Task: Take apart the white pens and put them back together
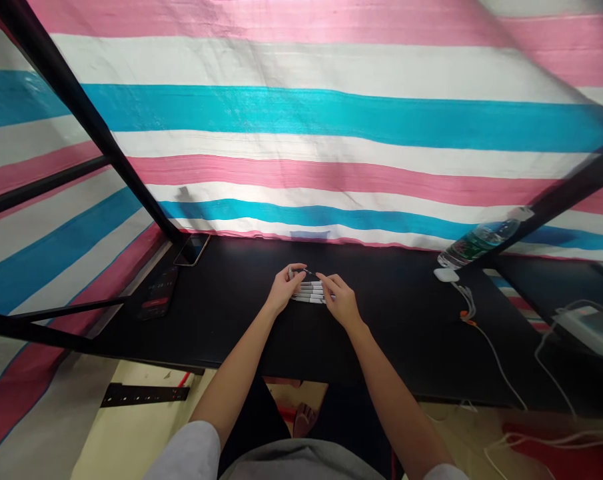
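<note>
Several white and grey pens (pixel 310 294) lie side by side on the black table, just below and between my hands. My left hand (pixel 282 288) is closed, with a small whitish pen piece (pixel 291 273) showing at its fingers. A thin dark pen part (pixel 310 271), perhaps a refill, spans the gap between both hands' fingertips. My right hand (pixel 343 303) pinches its right end between thumb and forefinger, above the right ends of the lying pens. The exact shape of the held parts is too small to make out.
Two phones, one dark with a lit screen (pixel 158 293) and one by the frame post (pixel 192 249), lie at the left. A plastic bottle (pixel 481 239), a white charger (pixel 446 275) and its cable (pixel 496 353) are at the right. Striped sheeting (pixel 306 113) hangs behind the table (pixel 221 320).
</note>
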The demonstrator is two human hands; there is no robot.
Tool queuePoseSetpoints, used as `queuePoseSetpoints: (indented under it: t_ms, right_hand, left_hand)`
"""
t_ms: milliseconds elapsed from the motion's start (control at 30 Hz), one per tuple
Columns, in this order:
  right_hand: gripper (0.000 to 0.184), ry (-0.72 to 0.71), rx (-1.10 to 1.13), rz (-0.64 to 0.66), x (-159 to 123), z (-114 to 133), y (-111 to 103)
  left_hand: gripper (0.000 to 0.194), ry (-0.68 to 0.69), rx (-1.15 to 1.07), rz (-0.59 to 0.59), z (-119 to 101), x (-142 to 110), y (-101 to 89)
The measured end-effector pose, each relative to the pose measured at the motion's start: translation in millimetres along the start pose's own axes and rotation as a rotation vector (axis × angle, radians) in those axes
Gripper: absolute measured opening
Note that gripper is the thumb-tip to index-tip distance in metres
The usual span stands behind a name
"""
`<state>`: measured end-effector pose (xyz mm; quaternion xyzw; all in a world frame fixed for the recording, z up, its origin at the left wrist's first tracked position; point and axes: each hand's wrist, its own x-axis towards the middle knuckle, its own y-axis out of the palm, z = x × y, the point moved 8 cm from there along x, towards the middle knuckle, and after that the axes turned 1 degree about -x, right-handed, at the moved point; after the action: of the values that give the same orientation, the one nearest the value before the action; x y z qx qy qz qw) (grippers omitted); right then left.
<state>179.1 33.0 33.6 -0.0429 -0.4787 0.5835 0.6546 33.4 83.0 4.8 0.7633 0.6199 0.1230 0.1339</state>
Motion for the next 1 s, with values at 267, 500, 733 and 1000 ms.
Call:
queuePoseSetpoints:
  t_ms: [267,500,733,1000]
  right_hand:
    - [0.04,-0.02,0.047,0.04,-0.3,2.1,4.7]
    - [0.039,0.011,0.104,-0.014,1.9,-0.4,-1.6]
    - [0.036,0.229,0.258,-0.247,2.0,-31.1,-23.0]
    - [0.037,0.563,0.881,-0.254,-0.9,-58.2,-0.9]
  left_hand:
    - [0.033,0.033,0.135,0.032,1.6,-2.1,0.8]
    - [0.032,0.087,0.079,-0.066,-5.4,1.3,-7.0]
    - [0.036,0.137,-0.174,-0.305,-11.8,7.5,-37.4]
    - [0.04,0.095,-0.168,-0.292,-8.5,4.8,-32.1]
